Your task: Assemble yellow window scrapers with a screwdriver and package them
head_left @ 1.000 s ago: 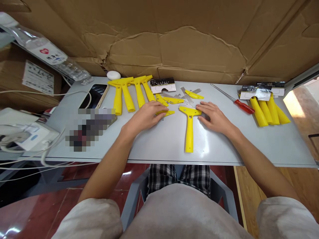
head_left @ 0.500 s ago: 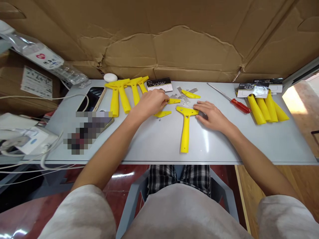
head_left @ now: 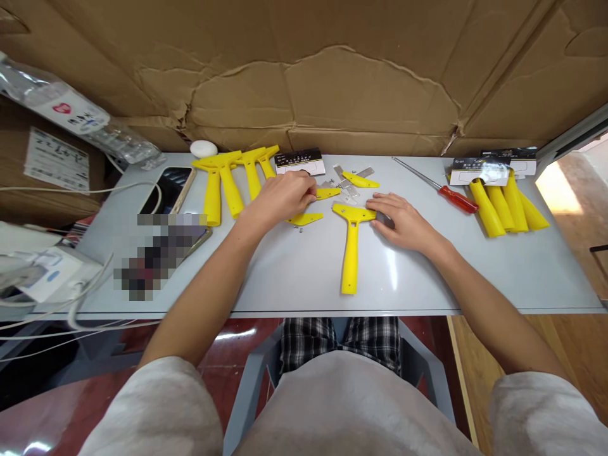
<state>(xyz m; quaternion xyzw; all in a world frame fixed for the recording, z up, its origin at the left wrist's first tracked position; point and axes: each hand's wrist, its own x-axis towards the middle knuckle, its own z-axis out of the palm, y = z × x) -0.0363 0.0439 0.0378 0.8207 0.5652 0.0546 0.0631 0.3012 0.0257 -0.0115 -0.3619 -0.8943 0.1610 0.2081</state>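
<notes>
My left hand (head_left: 286, 195) is closed, fingertips pinched together at the end of a small yellow cover plate (head_left: 327, 193); whatever they pinch is hidden. Below it lies another yellow cover plate (head_left: 308, 219), with a small screw (head_left: 301, 230) beside it. A yellow scraper (head_left: 350, 256) lies in front of me, head away, handle pointing at me. My right hand (head_left: 403, 220) lies palm down with fingers stretched out, its fingertips by the right end of the scraper head. Behind the head are several metal blades (head_left: 350, 190) and a third yellow cover plate (head_left: 361, 181).
Several yellow scrapers (head_left: 231, 190) lie at the left, near a phone (head_left: 167, 190). A red-handled screwdriver (head_left: 456, 199) and several yellow handles (head_left: 496, 212) with black-and-white packaging (head_left: 479, 172) are at the right. Cardboard (head_left: 361, 95) walls the table's back.
The view has shifted slightly, moving the table things a little to the left. Both hands keep nearly the same places, the left still pinched and the right still flat.
</notes>
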